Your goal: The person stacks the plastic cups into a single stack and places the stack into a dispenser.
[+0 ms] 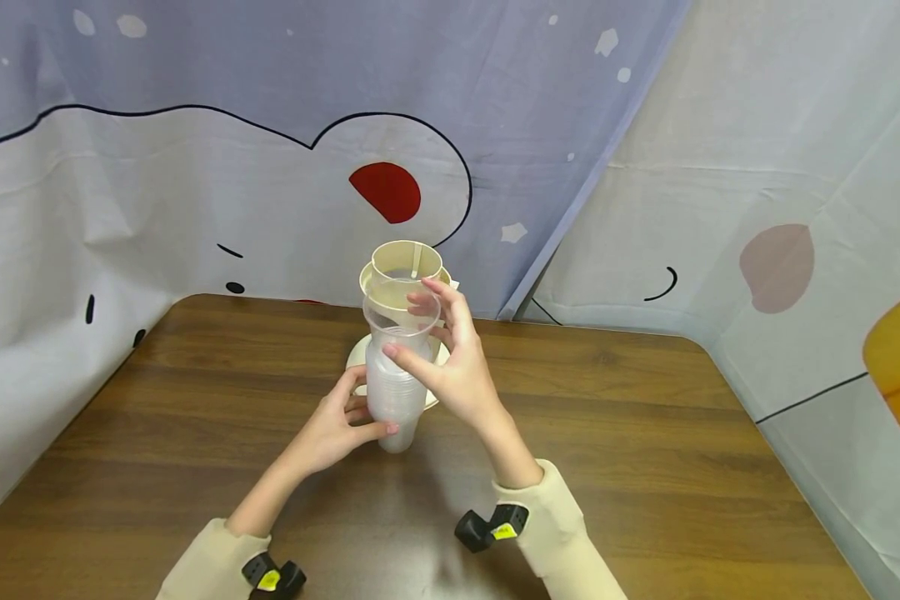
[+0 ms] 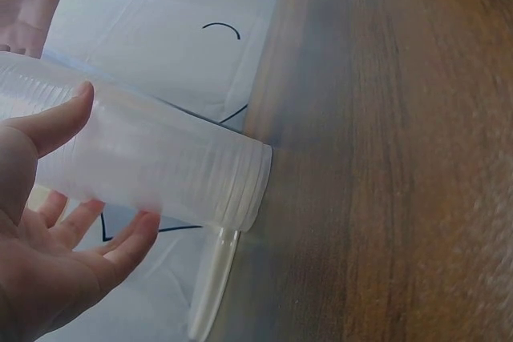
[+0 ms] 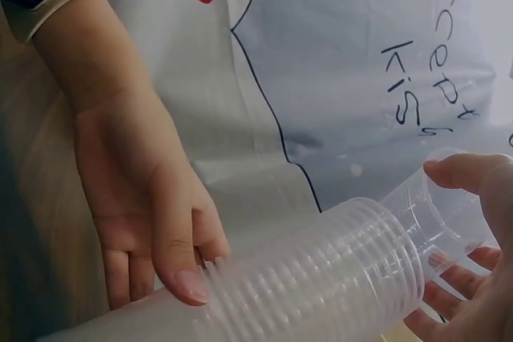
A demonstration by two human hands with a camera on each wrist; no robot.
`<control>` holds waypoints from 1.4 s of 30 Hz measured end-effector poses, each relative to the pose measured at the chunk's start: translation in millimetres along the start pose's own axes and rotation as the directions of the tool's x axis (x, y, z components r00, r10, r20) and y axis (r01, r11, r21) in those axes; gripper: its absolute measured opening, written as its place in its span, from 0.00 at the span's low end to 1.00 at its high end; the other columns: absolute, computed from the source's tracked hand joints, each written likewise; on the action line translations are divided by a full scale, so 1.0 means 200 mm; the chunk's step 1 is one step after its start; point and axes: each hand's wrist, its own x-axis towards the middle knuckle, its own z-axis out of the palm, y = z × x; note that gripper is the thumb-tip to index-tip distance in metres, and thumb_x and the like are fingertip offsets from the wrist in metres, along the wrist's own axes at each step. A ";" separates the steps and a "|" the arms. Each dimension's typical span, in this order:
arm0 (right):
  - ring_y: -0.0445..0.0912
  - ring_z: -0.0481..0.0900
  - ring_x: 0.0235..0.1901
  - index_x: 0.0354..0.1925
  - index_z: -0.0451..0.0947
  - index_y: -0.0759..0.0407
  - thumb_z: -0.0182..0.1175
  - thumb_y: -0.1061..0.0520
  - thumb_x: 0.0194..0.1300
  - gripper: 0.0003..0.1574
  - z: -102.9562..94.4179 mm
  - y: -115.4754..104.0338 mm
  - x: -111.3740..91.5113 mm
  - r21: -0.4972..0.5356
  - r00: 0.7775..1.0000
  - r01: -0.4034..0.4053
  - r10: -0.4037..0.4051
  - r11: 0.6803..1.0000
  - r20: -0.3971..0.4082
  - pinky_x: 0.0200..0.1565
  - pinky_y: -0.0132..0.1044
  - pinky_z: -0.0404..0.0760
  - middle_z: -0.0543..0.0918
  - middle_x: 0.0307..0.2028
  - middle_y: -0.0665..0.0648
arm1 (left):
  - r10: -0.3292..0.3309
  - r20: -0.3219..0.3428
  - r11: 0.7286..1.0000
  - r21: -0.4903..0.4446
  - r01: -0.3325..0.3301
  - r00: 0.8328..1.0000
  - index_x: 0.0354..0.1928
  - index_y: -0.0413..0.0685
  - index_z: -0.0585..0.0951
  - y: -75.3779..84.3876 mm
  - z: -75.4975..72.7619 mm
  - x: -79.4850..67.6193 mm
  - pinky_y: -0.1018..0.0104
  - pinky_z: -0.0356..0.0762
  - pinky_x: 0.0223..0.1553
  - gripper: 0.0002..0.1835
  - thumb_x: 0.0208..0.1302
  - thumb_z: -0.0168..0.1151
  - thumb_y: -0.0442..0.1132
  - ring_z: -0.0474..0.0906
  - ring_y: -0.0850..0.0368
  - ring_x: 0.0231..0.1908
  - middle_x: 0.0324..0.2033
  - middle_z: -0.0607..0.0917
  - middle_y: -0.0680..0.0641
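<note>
A tall nested stack of clear plastic cups (image 1: 396,396) stands upright over the table in the head view. My left hand (image 1: 336,432) grips the lower part of the stack, thumb on the near side and fingers behind. At the top, one clear plastic cup (image 3: 407,204) juts well out of the stack's rim, its lower part still inside. My right hand (image 1: 459,371) holds this cup, with the thumb on one side and the fingers around the other. In the left wrist view, the stack's bottom end (image 2: 255,186) shows just beyond the fingers.
Behind the cups stands a cream-coloured holder with an open round top (image 1: 407,247) and a round base (image 1: 356,357). The brown wooden table (image 1: 615,450) spreads out on both sides. A printed curtain (image 1: 270,192) hangs along its far edge.
</note>
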 end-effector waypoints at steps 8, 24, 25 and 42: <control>0.47 0.71 0.61 0.67 0.57 0.56 0.68 0.62 0.55 0.46 0.01 0.03 -0.01 -0.025 0.999 -0.036 0.037 0.999 0.012 0.63 0.50 0.71 0.74 0.59 0.62 | 0.004 0.000 1.000 -0.003 -0.004 1.000 0.64 0.46 0.60 0.01 0.00 0.00 0.48 0.80 0.53 0.40 0.53 0.73 0.37 0.78 0.37 0.53 0.61 0.70 0.35; 0.49 0.71 0.62 0.67 0.56 0.57 0.68 0.61 0.55 0.46 0.02 0.07 -0.02 -0.056 0.997 -0.049 0.052 0.997 0.057 0.65 0.53 0.69 0.73 0.59 0.63 | 0.007 0.000 1.000 0.005 -0.007 1.000 0.64 0.45 0.60 0.00 0.00 0.00 0.49 0.82 0.51 0.40 0.52 0.73 0.37 0.78 0.36 0.53 0.61 0.70 0.35; 0.49 0.71 0.62 0.67 0.56 0.56 0.68 0.60 0.54 0.46 0.02 0.07 -0.02 -0.063 0.997 -0.051 0.055 0.997 0.062 0.65 0.53 0.70 0.73 0.60 0.62 | 0.014 -0.004 1.000 0.009 -0.014 1.000 0.64 0.45 0.60 0.00 0.00 0.00 0.50 0.82 0.51 0.41 0.52 0.74 0.38 0.78 0.36 0.53 0.61 0.70 0.35; 0.46 0.71 0.63 0.67 0.61 0.58 0.71 0.58 0.52 0.48 -0.01 0.08 -0.03 -0.155 0.990 -0.068 0.086 0.985 0.113 0.64 0.45 0.72 0.69 0.65 0.56 | 0.007 0.003 1.000 0.004 -0.007 1.000 0.64 0.47 0.60 0.00 0.00 0.00 0.51 0.82 0.51 0.41 0.52 0.73 0.37 0.79 0.38 0.53 0.61 0.70 0.36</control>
